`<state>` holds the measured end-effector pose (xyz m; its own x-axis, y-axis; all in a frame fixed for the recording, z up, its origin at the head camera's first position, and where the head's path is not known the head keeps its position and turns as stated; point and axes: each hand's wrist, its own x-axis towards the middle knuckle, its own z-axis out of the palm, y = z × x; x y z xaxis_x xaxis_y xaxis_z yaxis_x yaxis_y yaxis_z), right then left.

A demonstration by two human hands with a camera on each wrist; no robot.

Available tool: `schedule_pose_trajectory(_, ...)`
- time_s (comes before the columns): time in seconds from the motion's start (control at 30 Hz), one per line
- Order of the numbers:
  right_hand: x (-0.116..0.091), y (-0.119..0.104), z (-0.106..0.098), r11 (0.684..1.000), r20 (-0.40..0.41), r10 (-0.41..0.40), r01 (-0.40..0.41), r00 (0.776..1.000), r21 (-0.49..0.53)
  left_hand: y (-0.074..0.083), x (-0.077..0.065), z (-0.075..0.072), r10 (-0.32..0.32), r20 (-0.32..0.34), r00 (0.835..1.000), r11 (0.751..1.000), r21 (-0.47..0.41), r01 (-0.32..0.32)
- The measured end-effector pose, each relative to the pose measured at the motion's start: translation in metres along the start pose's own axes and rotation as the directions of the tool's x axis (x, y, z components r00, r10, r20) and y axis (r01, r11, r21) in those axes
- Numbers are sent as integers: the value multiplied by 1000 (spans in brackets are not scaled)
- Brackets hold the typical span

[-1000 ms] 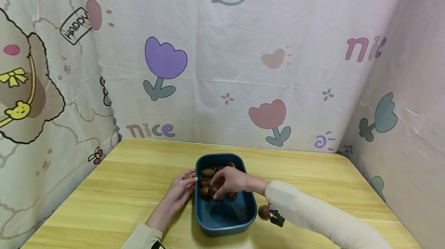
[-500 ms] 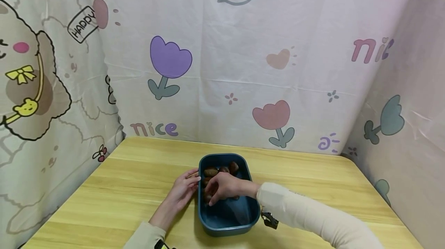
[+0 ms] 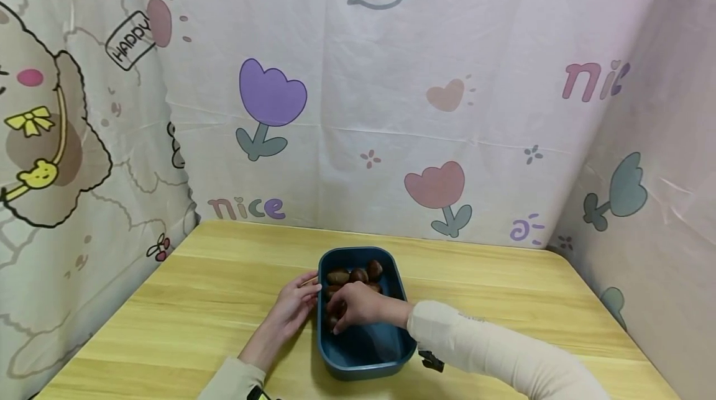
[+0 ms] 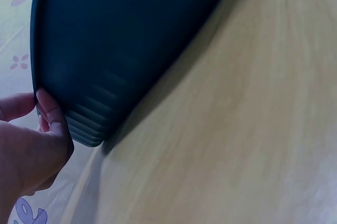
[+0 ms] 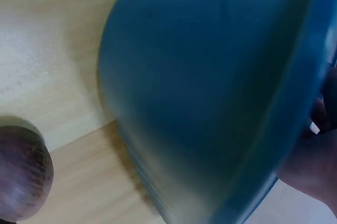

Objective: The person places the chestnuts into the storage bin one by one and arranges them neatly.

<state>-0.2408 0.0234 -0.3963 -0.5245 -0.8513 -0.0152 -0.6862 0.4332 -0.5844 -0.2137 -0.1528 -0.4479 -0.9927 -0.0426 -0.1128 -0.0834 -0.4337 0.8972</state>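
Observation:
A deep blue rectangular box (image 3: 363, 370) stands on the table with several brown chestnuts (image 3: 338, 276) in its far half. Inside it, my right hand (image 3: 360, 304) reaches down near the left wall, thumb and fingers pinching a chestnut (image 3: 333, 320) that they partly cover. My left hand (image 3: 293, 307) rests against the outside of the box's left wall, fingertips at the rim. The left wrist view has the thumb and a finger of that hand (image 4: 34, 145) touching the wall's edge. In the right wrist view the box wall hides most of my right hand (image 5: 310, 166).
One more chestnut (image 5: 23, 174) lies on the table outside the box in the right wrist view; my right forearm hides it in the head view. Behind the wooden table (image 3: 252, 251) hangs a printed cloth (image 3: 358, 108), with more cloth along both sides.
My right hand has lowered its chestnut toward the near left part of the group in the box. The loose chestnut outside has gone behind the forearm. My left hand stays at the wall.

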Motion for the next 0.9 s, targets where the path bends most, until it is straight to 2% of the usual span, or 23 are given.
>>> schedule_pose_trajectory(0.17,-1,2,2,1000,-20,-18,17,1000,-22,-1,-1,0,-4,-3,1000,1000,-13,4)
schedule_pose_trajectory(0.37,-4,4,-5,999,-26,4,-2,1000,50,-2,-1,0,0,-5,1000,1000,-28,0)
schedule_pose_trajectory(0.67,-17,6,-36,990,-130,70,-53,989,130,-3,0,1,5,-2,1000,1000,-19,-5)
schedule_pose_trajectory(0.9,-43,15,-62,979,-226,109,-64,968,196,-2,0,0,13,-10,1000,1000,-6,-13)
